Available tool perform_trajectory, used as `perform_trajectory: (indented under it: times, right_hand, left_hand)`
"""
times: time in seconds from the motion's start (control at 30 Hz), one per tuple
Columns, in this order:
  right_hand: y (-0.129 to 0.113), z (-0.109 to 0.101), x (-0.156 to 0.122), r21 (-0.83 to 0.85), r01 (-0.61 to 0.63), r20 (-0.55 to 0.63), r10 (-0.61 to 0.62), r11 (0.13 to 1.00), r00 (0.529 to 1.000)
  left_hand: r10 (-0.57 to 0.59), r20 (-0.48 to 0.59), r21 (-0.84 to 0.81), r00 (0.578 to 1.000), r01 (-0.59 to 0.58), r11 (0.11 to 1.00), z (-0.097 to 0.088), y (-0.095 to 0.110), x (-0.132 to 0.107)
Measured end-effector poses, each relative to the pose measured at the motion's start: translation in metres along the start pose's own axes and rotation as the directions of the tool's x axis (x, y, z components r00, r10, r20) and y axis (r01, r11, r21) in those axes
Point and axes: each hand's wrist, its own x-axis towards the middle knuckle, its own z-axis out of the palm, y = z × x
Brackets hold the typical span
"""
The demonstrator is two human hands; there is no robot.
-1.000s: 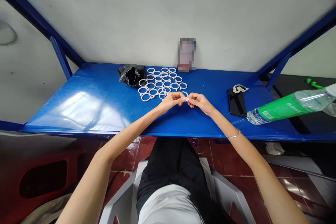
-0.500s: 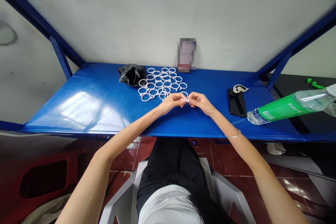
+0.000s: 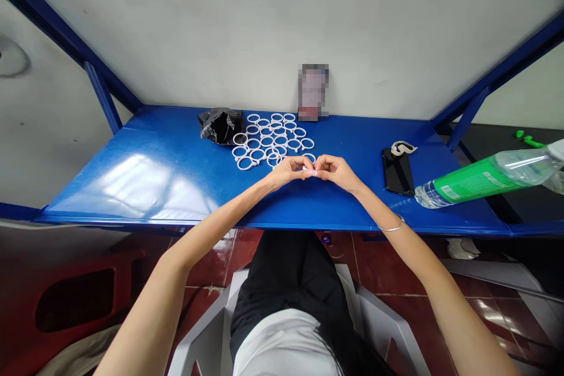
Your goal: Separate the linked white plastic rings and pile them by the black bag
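Note:
My left hand (image 3: 291,170) and my right hand (image 3: 331,170) meet over the front half of the blue table, fingertips nearly touching. Both are closed in a pinch on one small white plastic ring (image 3: 309,159), whose hoop shows just beyond the fingers. Its lower part, between my thumbs, is mostly hidden. Just past my left hand lie several similar white rings (image 3: 267,141), spread flat and partly overlapping, each with a small knob on its edge. A crumpled black plastic bag (image 3: 221,126) sits at their left, its mouth open toward me.
A black phone (image 3: 398,172) lies to the right with a white curled strap or clip (image 3: 403,148) on its top end. Beside it is a bottle with a green label (image 3: 473,183). A blurred upright panel (image 3: 313,93) leans on the wall behind the blue table (image 3: 352,205).
My fingertips have shifted slightly around the small white piece between them, and my thumbs have come closer together. Everything else on the table stays in place.

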Motion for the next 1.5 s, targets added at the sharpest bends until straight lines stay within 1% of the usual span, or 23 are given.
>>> perform_trajectory:
  times: [0.13,0.43,0.83,1.07,1.3,1.4,1.5]
  right_hand:
    - [0.0020,-0.0008,-0.0003,-0.023,0.022,-0.014,-0.022,0.999,1.000]
    - [0.0047,-0.0034,-0.0004,-0.131,0.012,-0.022,-0.015,0.991,1.000]
    - [0.0053,-0.0033,-0.0019,-0.220,0.025,-0.045,-0.036,0.975,0.998]
    - [0.0040,-0.0032,-0.0025,-0.228,0.041,-0.034,-0.050,0.973,0.998]
    - [0.0042,-0.0035,-0.0025,-0.233,0.034,-0.051,-0.047,0.972,0.998]
    - [0.0048,-0.0019,-0.0013,-0.187,0.026,-0.101,-0.046,0.982,0.994]
    - [0.0036,0.0015,-0.0011,-0.127,0.043,-0.149,-0.062,0.991,0.987]
  left_hand:
    - [0.024,-0.014,0.015,1.000,-0.024,1.000,0.0009,0.0021,-0.0002]
    - [0.013,-0.018,0.055,1.000,-0.012,0.998,0.0008,0.0001,-0.0002]
    - [-0.022,-0.034,0.121,0.999,0.026,0.992,-0.0021,-0.0033,0.0004]
    - [-0.024,-0.034,0.147,0.999,0.028,0.989,-0.0010,-0.0001,0.0000]
    - [-0.001,-0.041,0.172,0.999,0.008,0.985,-0.0009,-0.0013,-0.0003]
    - [0.027,-0.088,0.161,0.996,-0.013,0.987,0.0011,0.0001,-0.0002]
    - [0.066,-0.148,0.159,0.987,-0.042,0.986,0.0035,0.0025,0.0003]
